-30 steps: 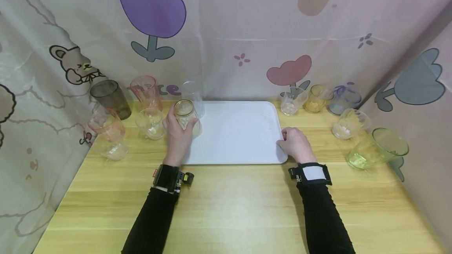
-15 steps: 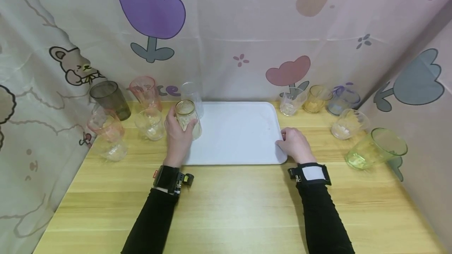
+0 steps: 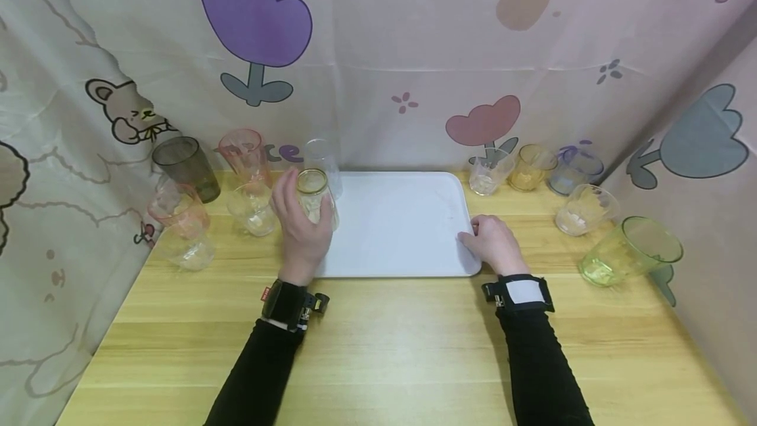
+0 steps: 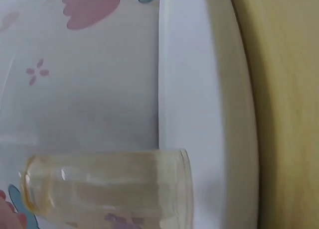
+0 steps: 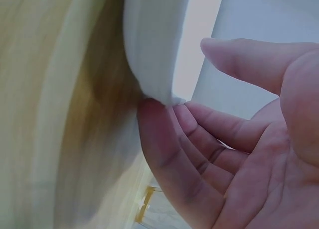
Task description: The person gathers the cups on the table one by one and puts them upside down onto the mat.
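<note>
A pale yellow glass (image 3: 313,188) stands upright on the left part of the white tray (image 3: 402,229). My left hand (image 3: 301,235) is just in front of it, with fingers spread loosely and the thumb raised to the glass's left. In the left wrist view the whole glass (image 4: 109,189) shows on the tray (image 4: 199,89) with no finger on it. My right hand (image 3: 493,242) rests at the tray's front right corner. In the right wrist view its fingers (image 5: 199,139) touch the underside of the tray rim (image 5: 154,45), and the thumb stays apart above.
Left of the tray stand a dark grey cup (image 3: 184,166), a pink cup (image 3: 245,153), a tall clear cup (image 3: 322,156) and more clear ones (image 3: 251,208). On the right are clear (image 3: 489,173), amber (image 3: 531,166), bluish (image 3: 573,171) and green (image 3: 633,250) cups. Printed curtains close in the wooden table (image 3: 384,347).
My left hand gripped the yellow glass before; now its fingers have loosened and spread, and the wrist has shifted slightly right. The glass stays on the tray. The right hand has barely moved.
</note>
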Available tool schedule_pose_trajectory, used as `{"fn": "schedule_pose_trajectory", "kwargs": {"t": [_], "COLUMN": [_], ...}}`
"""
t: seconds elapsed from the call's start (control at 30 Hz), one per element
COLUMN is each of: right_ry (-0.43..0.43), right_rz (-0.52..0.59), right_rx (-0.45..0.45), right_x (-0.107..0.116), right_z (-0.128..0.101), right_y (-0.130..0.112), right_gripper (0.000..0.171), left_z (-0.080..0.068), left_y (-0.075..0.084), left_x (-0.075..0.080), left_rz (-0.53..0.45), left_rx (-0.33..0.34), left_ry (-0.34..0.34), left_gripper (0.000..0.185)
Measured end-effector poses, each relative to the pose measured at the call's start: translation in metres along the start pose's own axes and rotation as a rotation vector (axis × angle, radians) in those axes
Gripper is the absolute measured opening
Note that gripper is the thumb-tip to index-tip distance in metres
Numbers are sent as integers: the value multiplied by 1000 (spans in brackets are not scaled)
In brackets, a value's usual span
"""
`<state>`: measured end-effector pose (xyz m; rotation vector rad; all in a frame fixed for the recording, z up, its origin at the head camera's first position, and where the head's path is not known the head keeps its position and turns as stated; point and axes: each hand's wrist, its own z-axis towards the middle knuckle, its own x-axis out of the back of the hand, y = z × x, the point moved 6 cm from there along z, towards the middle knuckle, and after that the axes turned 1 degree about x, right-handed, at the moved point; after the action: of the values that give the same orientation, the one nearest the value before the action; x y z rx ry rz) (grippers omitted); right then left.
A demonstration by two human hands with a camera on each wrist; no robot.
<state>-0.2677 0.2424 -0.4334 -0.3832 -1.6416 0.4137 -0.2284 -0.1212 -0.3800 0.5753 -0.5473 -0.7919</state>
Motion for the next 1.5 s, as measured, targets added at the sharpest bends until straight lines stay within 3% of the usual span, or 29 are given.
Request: {"fn": "schedule_pose_trajectory", "kwargs": {"t": [0.2, 0.3, 0.43, 0.6, 0.8, 1.0, 1.17, 1.5], "right_ry": [1, 2, 2, 7, 14, 11, 12, 8], "right_rz": [30, 46, 59, 40, 24, 22, 16, 20], "right_rx": [-11, -23, -28, -21, -9, -4, -1, -2], "right_x": [0, 0, 0, 1, 1, 0, 0, 0], "right_z": [-1, -2, -2, -2, 0, 0, -1, -1], "right_y": [0, 0, 0, -2, -4, -3, -3, -3], "right_gripper": [54, 54, 54, 55, 55, 55, 55, 55], "left_z": [-5, -11, -22, -40, -66, -81, -88, -89], "left_y": [24, 33, 41, 47, 46, 43, 42, 40], "left_x": [-11, -20, -35, -59, -84, -93, -93, -92], "left_rz": [-39, -41, -36, 17, 133, 209, 202, 192], "left_rx": [-179, -246, -321, -370, -330, -248, -190, -162], "left_ry": [19, -24, -168, -476, -858, -1080, -1171, -1188], "left_gripper": [57, 52, 42, 32, 27, 21, 14, 13]}}
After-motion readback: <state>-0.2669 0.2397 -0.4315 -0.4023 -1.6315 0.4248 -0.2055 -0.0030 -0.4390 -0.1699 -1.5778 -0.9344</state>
